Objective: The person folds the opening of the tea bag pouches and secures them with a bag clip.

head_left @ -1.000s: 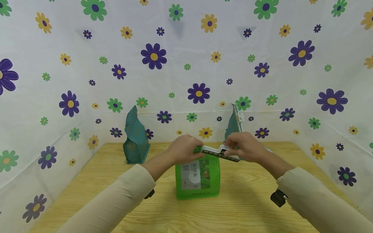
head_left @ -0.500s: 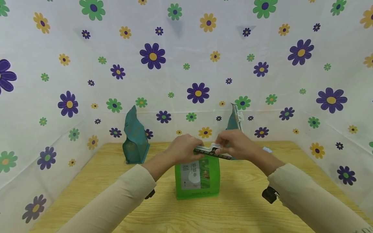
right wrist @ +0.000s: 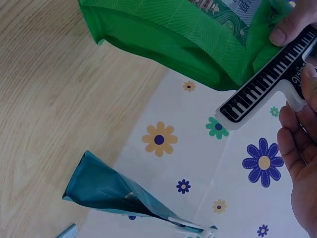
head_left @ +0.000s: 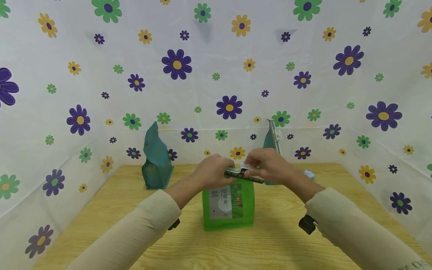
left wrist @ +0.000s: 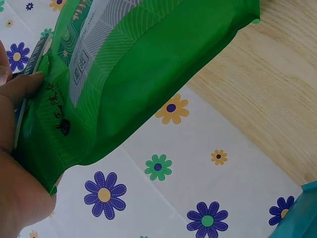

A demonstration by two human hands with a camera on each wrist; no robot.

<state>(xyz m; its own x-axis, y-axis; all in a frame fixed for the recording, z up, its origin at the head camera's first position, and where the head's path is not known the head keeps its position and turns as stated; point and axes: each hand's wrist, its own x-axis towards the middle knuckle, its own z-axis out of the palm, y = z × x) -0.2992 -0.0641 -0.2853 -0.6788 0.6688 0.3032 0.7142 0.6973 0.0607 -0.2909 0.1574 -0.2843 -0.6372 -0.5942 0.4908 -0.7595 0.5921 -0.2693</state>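
Observation:
A green tea bag with a grey label stands upright on the table. My left hand grips its gathered top edge, thumb at the near side. Across that top lies a long bag clip, printed with piano keys and white at the edges. Its left end meets the bag beside my left fingers in the head view; its right end sticks out past the bag. My right hand pinches the clip's raised handle between thumb and fingers. In the left wrist view the clip is mostly hidden behind the left thumb.
A teal bag with a folded top stands at the back left. Behind my right hand is another teal bag with a white clip along its top. A small light-blue item lies at the right. Flowered cloth walls the table.
My right hand has moved left with the bag clip, so the clip sits farther along the green bag's top toward my left hand. The left hand stays in place.

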